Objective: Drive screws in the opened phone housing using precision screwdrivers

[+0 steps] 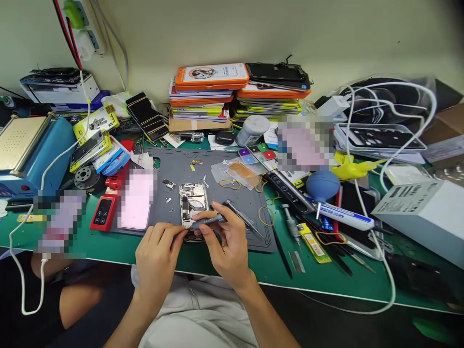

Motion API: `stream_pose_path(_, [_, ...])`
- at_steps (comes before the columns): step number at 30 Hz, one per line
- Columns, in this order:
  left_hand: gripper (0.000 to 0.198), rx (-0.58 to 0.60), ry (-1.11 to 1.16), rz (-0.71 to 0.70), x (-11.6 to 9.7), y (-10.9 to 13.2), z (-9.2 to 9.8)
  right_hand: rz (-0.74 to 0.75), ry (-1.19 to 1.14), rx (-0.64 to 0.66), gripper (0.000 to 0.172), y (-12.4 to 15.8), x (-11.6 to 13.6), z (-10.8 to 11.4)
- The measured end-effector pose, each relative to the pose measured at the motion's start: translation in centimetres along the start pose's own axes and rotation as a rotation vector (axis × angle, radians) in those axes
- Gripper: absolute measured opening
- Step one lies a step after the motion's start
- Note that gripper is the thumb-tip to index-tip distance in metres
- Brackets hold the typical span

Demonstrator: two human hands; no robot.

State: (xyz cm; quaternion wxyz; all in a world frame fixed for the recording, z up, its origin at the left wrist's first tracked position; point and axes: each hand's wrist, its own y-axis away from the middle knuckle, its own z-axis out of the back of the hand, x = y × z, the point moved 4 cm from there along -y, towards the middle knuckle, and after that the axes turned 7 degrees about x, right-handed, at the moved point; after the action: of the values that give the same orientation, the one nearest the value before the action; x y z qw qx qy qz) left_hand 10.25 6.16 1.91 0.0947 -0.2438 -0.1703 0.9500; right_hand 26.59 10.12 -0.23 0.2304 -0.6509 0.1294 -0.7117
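The right hand [230, 241] pinches a screwdriver [205, 223] over the near end of the phone [188, 203], the left hand [156, 249] pinching by its tip, on what I cannot tell: seemingly screw work, calling for careful alignment.

Screwdriver [207, 222] in right hand [230, 245], opened phone [191, 193]; mat [168, 163]

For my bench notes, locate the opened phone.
Left of centre in the head view, the opened phone lies on the grey mat, under the held tool.

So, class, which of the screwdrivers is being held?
The grey screwdriver in the right hand, over the opened phone; the other screwdrivers lie untouched.
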Motion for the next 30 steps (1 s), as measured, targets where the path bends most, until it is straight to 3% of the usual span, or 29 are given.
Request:
stream_pose_path(2, [0.007,0.000,-0.053,-0.008,0.4,-0.2,0.6,0.010,-0.027,-0.054,0.053,0.2,0.2,0.7])
stream_pose_path(5, [0.009,-0.031,-0.247,-0.016,1.5,-0.6,1.6,0.007,-0.026,-0.237,0.049,0.6,0.3,2.9])
stream_pose_path(10, [0.013,0.034,-0.404,-0.034,2.8,-1.3,1.9,-0.149,-0.027,-0.477,0.040,1.8,-0.4,6.4])
stream_pose_path(14, [0.018,0.085,-0.398,-0.025,2.8,-1.5,1.6,-0.240,-0.075,-0.499,0.039,2.3,-0.7,6.8])
stream_pose_path(20, [0.019,0.076,-0.348,-0.002,2.6,-1.9,2.2,-0.193,-0.051,-0.466,0.041,2.2,-0.4,6.4])
stream_pose_path(30, [0.014,0.184,-0.272,-0.121,-1.3,-2.9,0.2,-0.197,-0.021,-0.460,0.042,2.5,-0.2,6.2])
